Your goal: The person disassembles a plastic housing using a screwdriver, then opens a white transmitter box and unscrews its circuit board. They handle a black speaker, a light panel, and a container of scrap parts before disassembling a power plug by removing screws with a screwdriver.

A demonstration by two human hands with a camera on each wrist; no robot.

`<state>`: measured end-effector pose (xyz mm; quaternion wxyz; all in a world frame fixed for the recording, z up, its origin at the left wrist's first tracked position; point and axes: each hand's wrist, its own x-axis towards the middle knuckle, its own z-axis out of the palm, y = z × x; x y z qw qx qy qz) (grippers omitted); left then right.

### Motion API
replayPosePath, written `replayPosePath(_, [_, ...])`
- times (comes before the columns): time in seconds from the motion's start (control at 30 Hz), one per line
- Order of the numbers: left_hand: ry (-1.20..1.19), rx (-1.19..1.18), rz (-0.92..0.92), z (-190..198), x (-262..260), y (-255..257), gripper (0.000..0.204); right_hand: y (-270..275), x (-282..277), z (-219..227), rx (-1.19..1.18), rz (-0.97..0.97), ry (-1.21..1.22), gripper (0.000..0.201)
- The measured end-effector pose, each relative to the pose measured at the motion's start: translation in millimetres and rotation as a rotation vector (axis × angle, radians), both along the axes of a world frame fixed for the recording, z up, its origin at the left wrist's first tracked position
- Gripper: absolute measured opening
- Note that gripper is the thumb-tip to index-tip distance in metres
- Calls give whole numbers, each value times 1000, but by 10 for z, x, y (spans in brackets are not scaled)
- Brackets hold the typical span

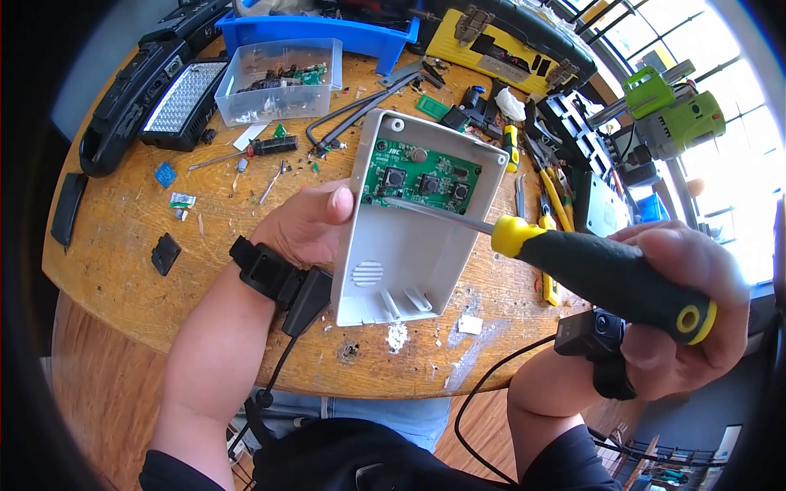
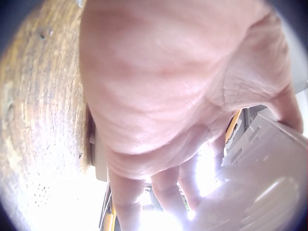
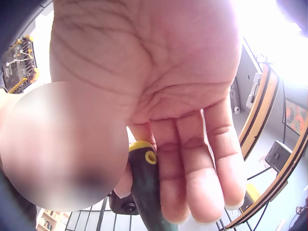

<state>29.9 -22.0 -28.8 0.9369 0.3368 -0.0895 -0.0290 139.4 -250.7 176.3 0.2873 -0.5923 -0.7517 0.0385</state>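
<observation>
A pale grey plastic housing (image 1: 393, 245) is tilted up, its open side toward the head camera. My left hand (image 1: 304, 222) holds it by the left edge, thumb on the rim and the other fingers behind. In its upper half sits a green circuit board (image 1: 409, 164) with black push buttons and a round silver part. My right hand (image 1: 725, 282) grips a screwdriver (image 1: 589, 263) by its dark green and yellow handle. Its shaft crosses the housing, the tip at the board's lower left edge. In the right wrist view the handle (image 3: 146, 187) lies between thumb and fingers.
Behind the housing lie a hex key (image 1: 360, 110) and a clear bin (image 1: 274, 102) of small parts. A second screwdriver (image 1: 270, 146) is at the left. Pliers and cutters (image 1: 557, 196) lie to the right, near a green drill-like tool (image 1: 679, 123). A cable (image 1: 483, 393) runs by the right forearm.
</observation>
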Motion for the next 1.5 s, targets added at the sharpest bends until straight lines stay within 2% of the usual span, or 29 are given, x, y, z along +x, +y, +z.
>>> replayPosePath(0.2, [15,-2,-22,-41,12,23,90,-7,-2,-37,99,-16,-22,54])
replayPosePath(0.27, [21,-8,-36,-26,7,20,90,-8,-49,-44,79,-91,-26,53])
replayPosePath(0.37, [5,-7,-28,-8,19,9,90,-67,-3,-48,118,-104,-32,54])
replayPosePath(1.3, [5,50,-34,10,24,13,95,-91,-70,-47,133,-160,28,52])
replayPosePath(1.5, [-3,113,0,48,32,-23,97,-123,-88,-39,137,-209,-52,54])
